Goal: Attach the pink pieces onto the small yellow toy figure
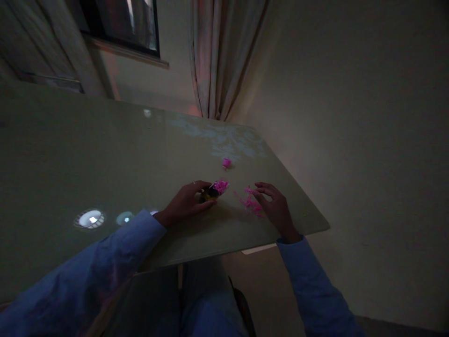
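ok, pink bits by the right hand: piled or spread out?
Spread out. The pink bits lie scattered flat on the glass table under the right hand's fingertips; one pink piece sits apart, farther back.

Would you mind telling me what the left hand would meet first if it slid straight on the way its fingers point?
The left hand, holding a small dark item with a pink tuft, points right. It would probably first meet the scattered pink scraps by the right hand; depth is uncertain.

Probably home: dim room, glass table (pixel 105 154), curtain (pixel 220 56), window (pixel 122 23).
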`<state>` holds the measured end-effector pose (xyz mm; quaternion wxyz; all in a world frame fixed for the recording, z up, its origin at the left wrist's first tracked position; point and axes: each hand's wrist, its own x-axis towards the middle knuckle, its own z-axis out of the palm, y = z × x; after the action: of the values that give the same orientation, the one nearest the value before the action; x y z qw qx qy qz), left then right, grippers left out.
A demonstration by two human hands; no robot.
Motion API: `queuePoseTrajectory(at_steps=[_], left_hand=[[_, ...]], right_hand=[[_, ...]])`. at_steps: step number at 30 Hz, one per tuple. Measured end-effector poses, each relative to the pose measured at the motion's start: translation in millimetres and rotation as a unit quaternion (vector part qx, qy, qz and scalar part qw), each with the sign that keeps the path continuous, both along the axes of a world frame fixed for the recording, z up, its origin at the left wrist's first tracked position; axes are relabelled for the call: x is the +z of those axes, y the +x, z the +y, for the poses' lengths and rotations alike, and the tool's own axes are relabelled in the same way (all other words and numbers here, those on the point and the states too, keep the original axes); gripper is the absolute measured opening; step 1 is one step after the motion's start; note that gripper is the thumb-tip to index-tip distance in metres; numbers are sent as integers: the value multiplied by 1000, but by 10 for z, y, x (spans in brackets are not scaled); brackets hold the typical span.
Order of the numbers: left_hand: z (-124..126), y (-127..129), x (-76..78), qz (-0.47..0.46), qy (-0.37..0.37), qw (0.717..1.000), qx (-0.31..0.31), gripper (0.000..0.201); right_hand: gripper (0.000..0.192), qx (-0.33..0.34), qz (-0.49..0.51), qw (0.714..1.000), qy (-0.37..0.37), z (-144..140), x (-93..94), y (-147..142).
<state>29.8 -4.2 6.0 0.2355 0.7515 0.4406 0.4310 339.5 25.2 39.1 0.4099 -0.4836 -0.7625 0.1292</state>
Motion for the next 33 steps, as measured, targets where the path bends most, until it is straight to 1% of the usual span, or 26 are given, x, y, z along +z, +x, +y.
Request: queuePoseTrajectory(at_steps=[3, 9, 12, 16, 23, 27, 30, 33], left_hand=[[1, -11, 9, 13, 4, 1000, -6, 43], [-7, -18, 19, 26, 10, 1000, -6, 43], [-18, -22, 30, 34, 14, 999, -14, 42], [-30, -24, 49, 37, 17, 999, -20, 40], [-32, -16, 43, 45, 26, 998, -21, 40], [-32, -17, 44, 51, 27, 998, -24, 40], [-29, -18, 39, 49, 28, 998, -27, 40], [-24, -18, 21, 45, 30, 998, -30, 40]], right_hand=[[29, 19, 15, 999, 21, -66, 125, -155], [19, 54, 22, 997, 53, -178, 443, -454], [16, 85, 16, 994, 73, -193, 537, -560], [14, 110, -14, 990, 88, -186, 576, -621], [17, 125, -122, 977, 120, -184, 607, -654], [12, 146, -154, 969, 129, -174, 642, -710], [8, 154, -162, 967, 120, -149, 685, -762], [5, 162, -179, 966, 91, -117, 738, -815]])
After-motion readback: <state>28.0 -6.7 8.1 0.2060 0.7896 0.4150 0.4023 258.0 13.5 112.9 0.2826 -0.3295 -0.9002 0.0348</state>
